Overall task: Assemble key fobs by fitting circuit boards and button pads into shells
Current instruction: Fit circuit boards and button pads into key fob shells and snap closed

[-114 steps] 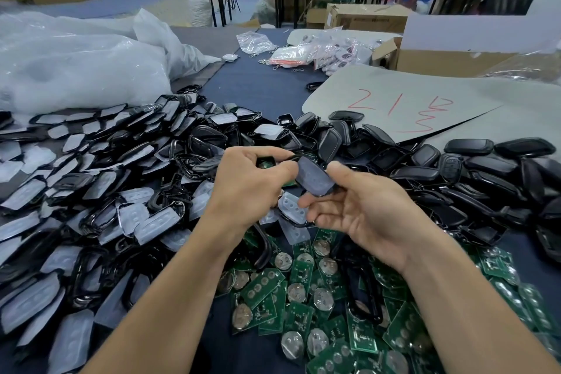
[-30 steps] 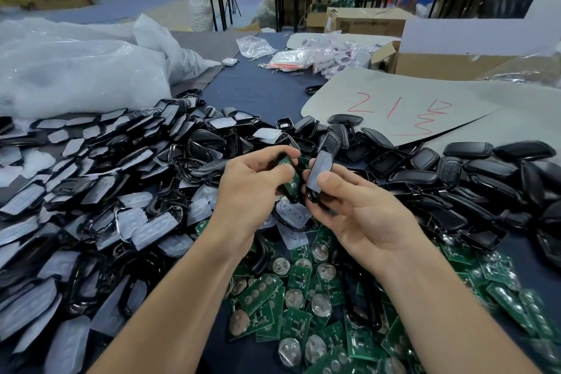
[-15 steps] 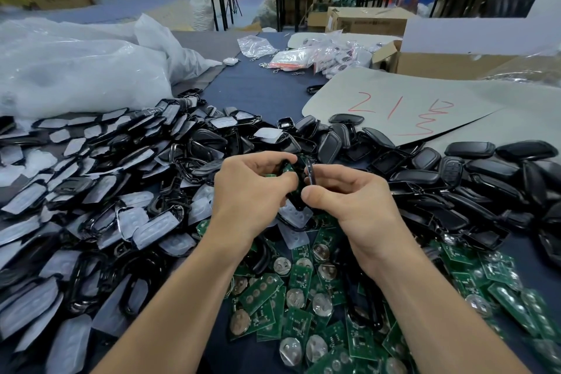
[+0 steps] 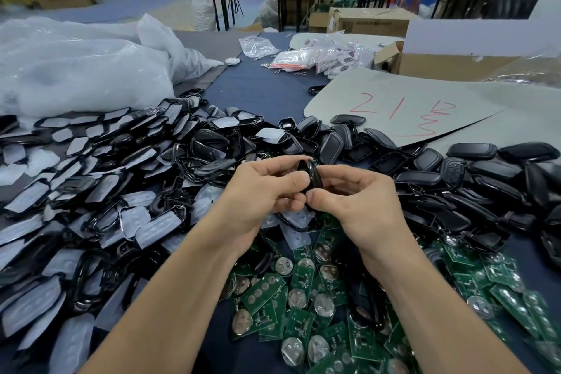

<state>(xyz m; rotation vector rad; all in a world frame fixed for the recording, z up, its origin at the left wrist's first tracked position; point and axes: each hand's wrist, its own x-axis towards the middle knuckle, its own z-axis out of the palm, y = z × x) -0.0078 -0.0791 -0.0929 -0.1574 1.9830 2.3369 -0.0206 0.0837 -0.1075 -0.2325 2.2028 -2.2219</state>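
Newly closed, the black key fob hides its green board. Left hand and right hand pinch it mid-frame.

The shell is glossy, smooth black plastic. The circuit boards are green, carrying shiny metal coin cells. The button pads look milky, matt and rubbery. The worktop has a matt dark-blue covering; the bag is crinkled clear plastic film.
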